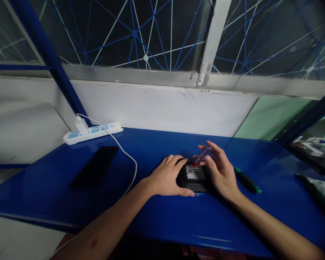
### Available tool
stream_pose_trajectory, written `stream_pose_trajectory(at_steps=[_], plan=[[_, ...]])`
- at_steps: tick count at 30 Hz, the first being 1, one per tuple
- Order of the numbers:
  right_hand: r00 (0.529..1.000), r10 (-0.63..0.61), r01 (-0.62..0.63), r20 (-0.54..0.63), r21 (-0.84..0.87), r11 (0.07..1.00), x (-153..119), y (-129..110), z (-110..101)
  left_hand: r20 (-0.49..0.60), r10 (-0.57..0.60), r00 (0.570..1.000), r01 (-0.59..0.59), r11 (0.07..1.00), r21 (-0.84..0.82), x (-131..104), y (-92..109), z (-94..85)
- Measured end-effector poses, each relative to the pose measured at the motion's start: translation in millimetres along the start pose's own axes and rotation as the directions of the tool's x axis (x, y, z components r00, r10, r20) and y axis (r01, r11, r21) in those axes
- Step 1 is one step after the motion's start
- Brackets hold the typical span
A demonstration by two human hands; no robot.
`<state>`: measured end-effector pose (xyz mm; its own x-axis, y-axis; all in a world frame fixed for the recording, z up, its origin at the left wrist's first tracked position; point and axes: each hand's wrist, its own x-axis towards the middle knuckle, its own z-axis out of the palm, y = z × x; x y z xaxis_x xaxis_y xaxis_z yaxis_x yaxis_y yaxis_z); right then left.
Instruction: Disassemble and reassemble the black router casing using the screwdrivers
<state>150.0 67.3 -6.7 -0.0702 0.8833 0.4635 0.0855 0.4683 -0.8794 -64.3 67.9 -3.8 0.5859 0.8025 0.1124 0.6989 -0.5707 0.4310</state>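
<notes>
A small black box-shaped device (199, 186) with a white printed label lies flat on the blue table. My left hand (166, 177) grips its left side, thumb along the near edge and fingers at the far edge. In my right hand (222, 173) is a slim screwdriver (203, 156) with a clear purplish handle and red collar, pinched between thumb and fingers. It is tilted, its thin shaft pointing down and left to the device's left part by the label. Whether the tip sits in a screw is too small to tell.
Right of my right hand lies a green-and-black handled tool (247, 180). A black phone-like slab (94, 168) is on the left. Behind it stands a white power strip (93, 133) with a plugged-in charger (81, 125), its white cable (131, 160) curving across the table (157, 220).
</notes>
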Motion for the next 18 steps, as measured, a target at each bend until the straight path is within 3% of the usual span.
stream_pose_trajectory(at_steps=[9, 14, 18], plan=[[0.988, -0.139, 0.122, -0.067, -0.213, 0.969, 2.6, 3.7, -10.2, -0.044, 0.056, 0.997, -0.057, 0.998, -0.004, 1.3, -6.3, 2.6], [0.998, -0.057, 0.059, 0.021, -0.097, 0.994, 3.7, -0.9, -8.7, -0.033, 0.036, 0.999, -0.036, 0.999, 0.009, 1.5, -6.0, 1.7], [0.999, -0.034, 0.031, -0.023, -0.113, 0.993, 5.1, 1.8, -8.7, -0.026, 0.03, 0.999, -0.03, 1.0, 0.002, 2.0, -6.0, 1.8]])
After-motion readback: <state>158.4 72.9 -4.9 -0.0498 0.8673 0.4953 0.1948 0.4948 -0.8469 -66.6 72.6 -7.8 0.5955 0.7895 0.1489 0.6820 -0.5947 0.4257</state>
